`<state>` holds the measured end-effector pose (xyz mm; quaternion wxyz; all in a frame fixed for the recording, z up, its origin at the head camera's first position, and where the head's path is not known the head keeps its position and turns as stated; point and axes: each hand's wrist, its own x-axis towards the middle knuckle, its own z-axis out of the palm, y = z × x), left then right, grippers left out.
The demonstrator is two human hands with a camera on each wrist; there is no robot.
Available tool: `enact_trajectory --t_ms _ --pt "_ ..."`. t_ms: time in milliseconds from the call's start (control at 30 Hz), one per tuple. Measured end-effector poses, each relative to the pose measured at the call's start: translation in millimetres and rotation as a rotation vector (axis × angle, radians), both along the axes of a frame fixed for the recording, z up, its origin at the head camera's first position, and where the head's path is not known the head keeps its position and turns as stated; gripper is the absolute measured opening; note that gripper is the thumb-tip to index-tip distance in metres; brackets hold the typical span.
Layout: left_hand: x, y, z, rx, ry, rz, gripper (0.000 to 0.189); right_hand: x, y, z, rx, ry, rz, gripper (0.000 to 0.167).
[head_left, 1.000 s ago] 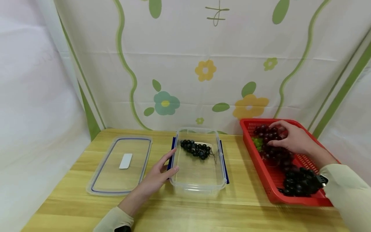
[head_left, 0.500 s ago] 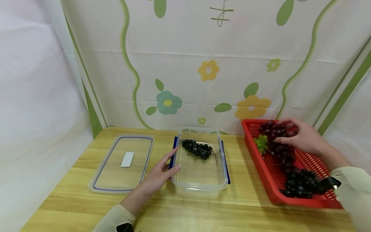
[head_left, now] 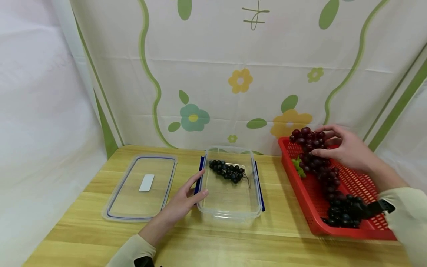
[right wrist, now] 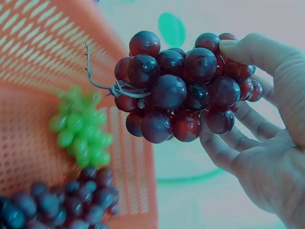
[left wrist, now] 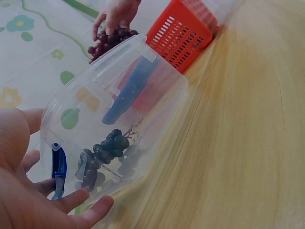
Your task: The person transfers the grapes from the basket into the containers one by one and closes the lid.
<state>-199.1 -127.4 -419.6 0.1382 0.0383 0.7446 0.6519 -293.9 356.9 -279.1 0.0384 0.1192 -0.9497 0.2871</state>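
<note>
My right hand (head_left: pixel 350 150) holds a bunch of dark red grapes (head_left: pixel 308 139) between thumb and fingers, raised over the far end of the red basket (head_left: pixel 297 196). In the right wrist view, the bunch (right wrist: pixel 171 90) shows a twisted stem at its free end. My left hand (head_left: pixel 181 200) rests against the left side of a lidless clear plastic box (head_left: pixel 230 202), its fingers mostly straight around a blue latch (left wrist: pixel 58 167). Inside that box lies a bunch of black grapes (head_left: pixel 228 171). The basket also holds green grapes (head_left: pixel 299 167), more dark red grapes (head_left: pixel 328 180) and black grapes (head_left: pixel 345 211).
A clear lid (head_left: pixel 140 200) with a blue seal and a white label (head_left: pixel 146 183) lies left of the box on the wooden table (head_left: pixel 233 244). Behind stands a flower-patterned cloth (head_left: pixel 213 74). The basket's perforated wall (right wrist: pixel 133 191) rises near the right hand.
My right hand has lifted the dark red bunch from among the other grapes to above the basket's far rim. The left hand and box stay in place.
</note>
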Motion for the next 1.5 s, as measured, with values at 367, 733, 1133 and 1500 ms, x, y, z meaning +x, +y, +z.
enact_trajectory --t_ms 367,733,1133,1500 --pt "0.2 0.8 0.2 -0.003 0.006 -0.002 0.065 9.2 -65 21.8 -0.066 -0.018 0.135 0.065" --pt "-0.2 1.2 -1.1 -0.011 0.012 -0.011 0.064 7.6 -150 13.4 -0.252 -0.107 0.375 0.063" --pt "2.1 3.9 2.6 0.001 0.016 -0.020 0.066 14.2 -195 -16.8 -0.185 -0.125 0.530 0.060" --pt "3.6 5.8 2.9 -0.021 0.021 -0.003 0.069 16.4 -206 -49.7 0.100 -0.057 0.594 0.063"
